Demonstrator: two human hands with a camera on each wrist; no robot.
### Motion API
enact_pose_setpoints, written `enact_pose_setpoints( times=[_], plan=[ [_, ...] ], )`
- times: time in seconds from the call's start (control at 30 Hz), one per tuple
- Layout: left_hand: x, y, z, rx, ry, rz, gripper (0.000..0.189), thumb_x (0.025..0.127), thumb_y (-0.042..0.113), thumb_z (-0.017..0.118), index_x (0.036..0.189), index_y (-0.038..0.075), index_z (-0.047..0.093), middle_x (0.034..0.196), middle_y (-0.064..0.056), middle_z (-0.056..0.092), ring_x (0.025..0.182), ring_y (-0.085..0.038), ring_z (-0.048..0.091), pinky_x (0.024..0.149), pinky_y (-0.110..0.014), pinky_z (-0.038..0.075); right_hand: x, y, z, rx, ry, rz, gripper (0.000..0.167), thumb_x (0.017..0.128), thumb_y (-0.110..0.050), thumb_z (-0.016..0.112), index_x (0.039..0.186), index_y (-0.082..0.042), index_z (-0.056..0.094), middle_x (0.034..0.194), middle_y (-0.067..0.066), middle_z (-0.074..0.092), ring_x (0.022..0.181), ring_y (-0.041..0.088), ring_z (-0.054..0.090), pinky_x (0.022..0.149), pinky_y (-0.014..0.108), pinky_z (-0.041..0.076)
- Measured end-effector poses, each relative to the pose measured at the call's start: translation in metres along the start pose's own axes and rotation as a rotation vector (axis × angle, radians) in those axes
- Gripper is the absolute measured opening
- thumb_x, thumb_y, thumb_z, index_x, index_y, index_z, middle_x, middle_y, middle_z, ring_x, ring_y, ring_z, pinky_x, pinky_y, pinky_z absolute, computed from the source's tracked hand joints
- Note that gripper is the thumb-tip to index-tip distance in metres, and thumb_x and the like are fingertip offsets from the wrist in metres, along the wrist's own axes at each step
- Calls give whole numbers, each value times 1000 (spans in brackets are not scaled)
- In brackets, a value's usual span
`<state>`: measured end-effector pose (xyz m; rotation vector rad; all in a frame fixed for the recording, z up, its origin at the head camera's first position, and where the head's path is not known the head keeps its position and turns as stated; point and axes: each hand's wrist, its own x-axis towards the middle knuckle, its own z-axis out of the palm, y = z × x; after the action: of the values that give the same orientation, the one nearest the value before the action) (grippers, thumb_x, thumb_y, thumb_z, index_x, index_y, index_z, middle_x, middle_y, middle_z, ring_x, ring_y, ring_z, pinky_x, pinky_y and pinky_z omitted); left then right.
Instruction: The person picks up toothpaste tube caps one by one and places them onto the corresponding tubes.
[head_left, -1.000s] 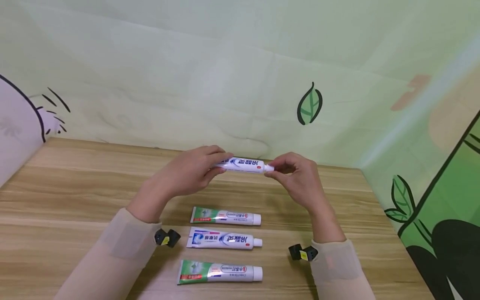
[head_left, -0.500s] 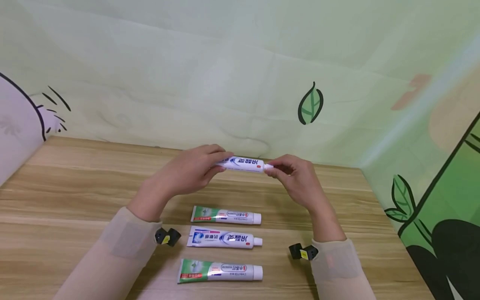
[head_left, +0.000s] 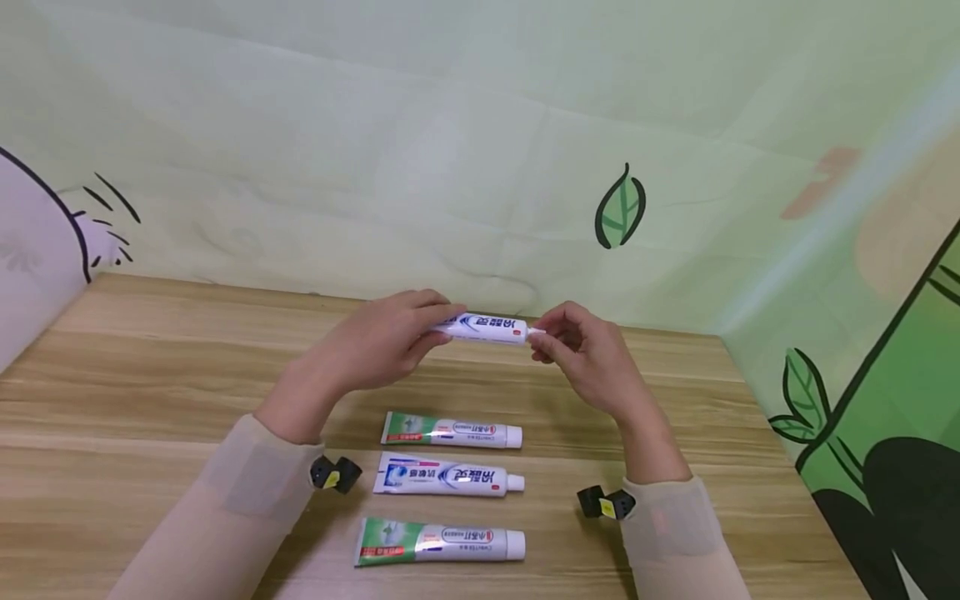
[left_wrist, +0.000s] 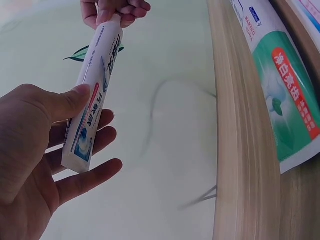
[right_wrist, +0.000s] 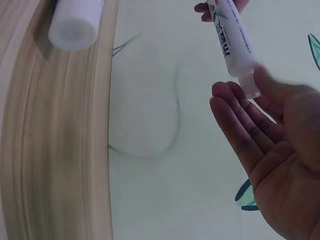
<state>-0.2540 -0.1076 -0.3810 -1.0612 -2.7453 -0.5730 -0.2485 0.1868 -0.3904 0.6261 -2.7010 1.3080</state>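
A white and blue toothpaste tube (head_left: 483,327) is held level above the far part of the table, its cap end to the right. My left hand (head_left: 382,342) grips its tail end, the thumb (left_wrist: 72,102) on the printed face and fingers behind. At the other end my right hand (head_left: 596,358) pinches the small white cap (right_wrist: 248,85) between thumb and fingers; its other fingers (right_wrist: 242,132) extend past the cap in the right wrist view. Whether the cap is loose from the tube I cannot tell.
Nearer the body three toothpaste tubes lie in a column, caps to the right: a green and white tube (head_left: 452,431), a white and blue tube (head_left: 450,475) and another green and white tube (head_left: 441,542). A printed wall cloth (head_left: 337,167) rises behind the wooden table (head_left: 150,375).
My right hand's fingers have shifted and turned on the cap, with more fingers curling below it. The left hand and the tube stay almost in place; the tubes on the table have not moved.
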Motion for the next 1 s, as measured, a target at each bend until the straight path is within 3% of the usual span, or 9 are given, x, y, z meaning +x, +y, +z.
enact_pose_setpoints(
  times=[0.13, 0.3, 0.6, 0.83, 1.0],
  plan=[
    [-1, 0, 0, -14, -6, -15, 41, 106, 24, 61, 146, 14, 60, 134, -8, 66, 111, -21, 66, 96, -42, 59, -1, -3, 0, -37, 2, 14, 22, 92, -9, 79, 110, -10, 66, 99, 7, 76, 84, 23, 72, 71, 24, 60],
    [0, -1, -1, -9, -1, -7, 41, 106, 24, 61, 146, 14, 61, 134, -7, 67, 110, -21, 66, 96, -42, 59, -1, -3, 0, -42, 1, 29, 15, 96, -7, 73, 110, -9, 67, 97, 7, 77, 84, 24, 73, 71, 27, 59],
    [-1, 0, 0, 3, -12, -5, 41, 106, 23, 61, 146, 15, 60, 134, -8, 66, 110, -22, 66, 95, -43, 59, 0, -1, 0, 30, -39, 36, 13, 99, -8, 69, 112, -5, 69, 98, 11, 76, 88, 31, 75, 81, 42, 65],
    [3, -1, 2, 26, -7, 19, 40, 106, 24, 61, 145, 15, 61, 134, -8, 67, 110, -22, 67, 94, -42, 60, -2, -1, -2, -9, -60, 51, 15, 104, -11, 63, 116, -5, 70, 95, 10, 74, 83, 22, 74, 78, 28, 64],
    [7, 2, 5, 19, -20, 29, 40, 106, 23, 61, 145, 15, 62, 134, -8, 67, 111, -22, 67, 95, -42, 60, -7, -1, -5, -27, -81, 70, 17, 106, -16, 59, 116, -7, 70, 91, 8, 72, 81, 20, 72, 77, 28, 63]
  ],
)
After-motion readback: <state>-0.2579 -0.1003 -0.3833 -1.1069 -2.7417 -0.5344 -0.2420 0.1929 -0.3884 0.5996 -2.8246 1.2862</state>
